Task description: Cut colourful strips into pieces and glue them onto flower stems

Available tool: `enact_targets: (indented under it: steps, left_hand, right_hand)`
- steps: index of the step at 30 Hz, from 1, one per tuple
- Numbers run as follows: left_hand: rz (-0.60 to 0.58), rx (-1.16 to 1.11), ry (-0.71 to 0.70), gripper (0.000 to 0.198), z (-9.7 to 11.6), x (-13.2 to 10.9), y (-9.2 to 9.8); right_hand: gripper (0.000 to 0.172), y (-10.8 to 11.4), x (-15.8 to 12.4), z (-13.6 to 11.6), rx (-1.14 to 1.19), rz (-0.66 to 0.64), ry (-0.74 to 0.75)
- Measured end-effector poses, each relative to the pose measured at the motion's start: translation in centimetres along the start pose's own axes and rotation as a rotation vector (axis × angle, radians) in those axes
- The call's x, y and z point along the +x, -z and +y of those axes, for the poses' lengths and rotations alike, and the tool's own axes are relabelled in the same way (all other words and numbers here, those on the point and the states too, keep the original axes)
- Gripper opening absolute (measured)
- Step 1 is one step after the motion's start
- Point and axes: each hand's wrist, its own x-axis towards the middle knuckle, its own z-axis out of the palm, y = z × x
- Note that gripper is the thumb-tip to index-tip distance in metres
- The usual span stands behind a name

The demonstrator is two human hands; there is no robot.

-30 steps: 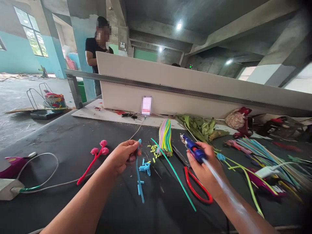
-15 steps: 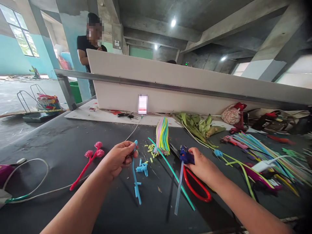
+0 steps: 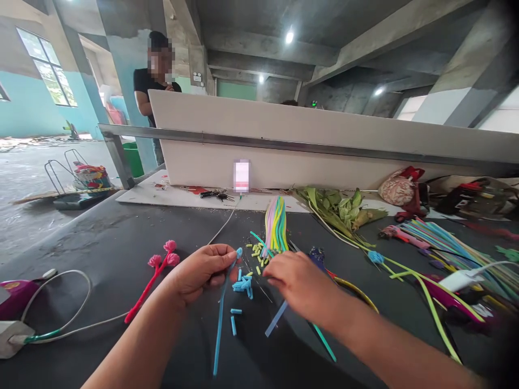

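My left hand [image 3: 213,269] is closed in a pinch on a light blue pipe cleaner [image 3: 219,329]. A small curled blue tip shows above the fingers, and the long end hangs down. My right hand [image 3: 298,278] hovers to the right, fingers loosely bent, with nothing visible in them. Between the hands lies a pile of short cut blue pieces [image 3: 243,286]. Past my right hand is a dark blue tool [image 3: 317,256], with a translucent stick [image 3: 275,320] extending below the hand. Red-and-yellow handled scissors [image 3: 357,290] are partly hidden by my right arm. A green pipe cleaner [image 3: 324,343] passes underneath.
A striped pipe cleaner bundle [image 3: 275,227] and short yellow bits [image 3: 258,259] lie ahead. A pink flower stem [image 3: 149,286] is left; green leaves [image 3: 336,208] and more pipe cleaners [image 3: 441,243] are right. A phone [image 3: 242,175] leans on the white board [image 3: 194,159]. A person [image 3: 141,86] stands behind.
My right hand has let go of the dark blue tool and moved left, toward my left hand. The translucent stick now slants further left. My left hand keeps its blue pipe cleaner.
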Motion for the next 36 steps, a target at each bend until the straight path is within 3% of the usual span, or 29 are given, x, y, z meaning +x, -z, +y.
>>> enact_targets:
  steps: [4,8,12,17,23,31,36]
  left_hand:
    - [-0.058,-0.029,-0.001,0.026,0.0,0.0,-0.4]
    - [-0.07,-0.052,0.005,0.026,0.1,0.0,-0.8]
    - [-0.072,-0.063,0.013,0.025,0.2,-0.1,-0.9]
    - [-0.06,-0.069,0.008,0.024,0.2,0.0,-0.7]
    - [-0.007,-0.075,0.023,0.024,0.0,0.3,-0.5]
    - [0.03,-0.112,0.016,0.028,-0.2,0.3,-0.3]
    - [0.019,-0.103,0.028,0.027,0.0,0.4,-0.4]
  right_hand:
    - [0.014,-3.0,1.7,-2.4,-0.003,-0.025,0.037]
    - [0.012,-5.3,2.2,-2.1,-0.015,-0.023,0.012]
    - [0.012,-6.2,2.0,-1.7,0.006,-0.024,-0.01]
    - [0.015,-4.5,1.6,-1.1,0.16,0.015,-0.103]
    - [0.011,-1.8,1.6,-0.9,0.825,0.067,-0.294]
    - [0.004,-0.7,2.5,-2.0,1.163,0.273,-0.271]
    - [0.009,-1.1,2.9,-1.9,1.335,0.17,-0.35]
